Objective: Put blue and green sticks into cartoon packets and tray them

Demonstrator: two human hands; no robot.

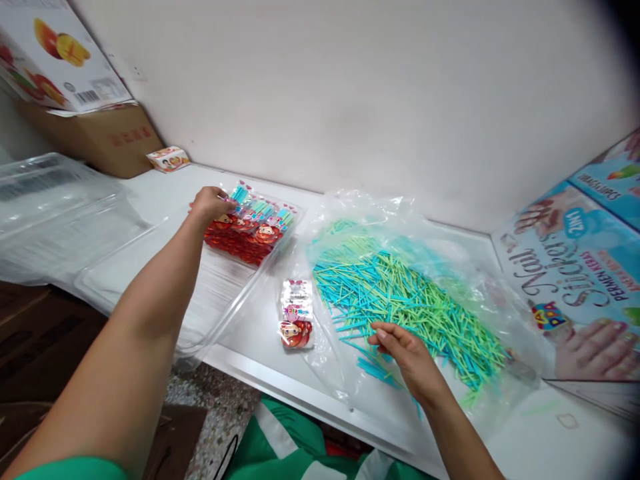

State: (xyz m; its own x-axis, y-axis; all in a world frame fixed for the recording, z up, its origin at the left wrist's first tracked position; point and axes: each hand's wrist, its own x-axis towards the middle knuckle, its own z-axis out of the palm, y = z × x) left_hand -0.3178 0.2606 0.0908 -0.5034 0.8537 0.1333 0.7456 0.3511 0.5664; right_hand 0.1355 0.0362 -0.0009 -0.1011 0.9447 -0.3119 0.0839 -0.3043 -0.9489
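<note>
My left hand point(209, 203) reaches into a clear plastic tray point(235, 303), its fingers closed at the end of a row of small packets point(245, 233) with red cartoon figures and blue and green sticks. Whether it grips one of them is hard to see. My right hand point(400, 347) hovers at the near edge of a heap of blue and green sticks point(400, 287), thumb and fingers brought together; anything between them is too small to tell. The heap lies on an open clear plastic bag point(370, 207). Between tray and bag lies a small stack of packets point(296, 320).
Clear plastic trays point(55, 213) stand at the far left, before a brown carton point(115, 137) with a white box point(70, 53) on it. A small box point(169, 159) sits by the wall. A blue printed box point(580, 280) stands at the right of the white table point(250, 370).
</note>
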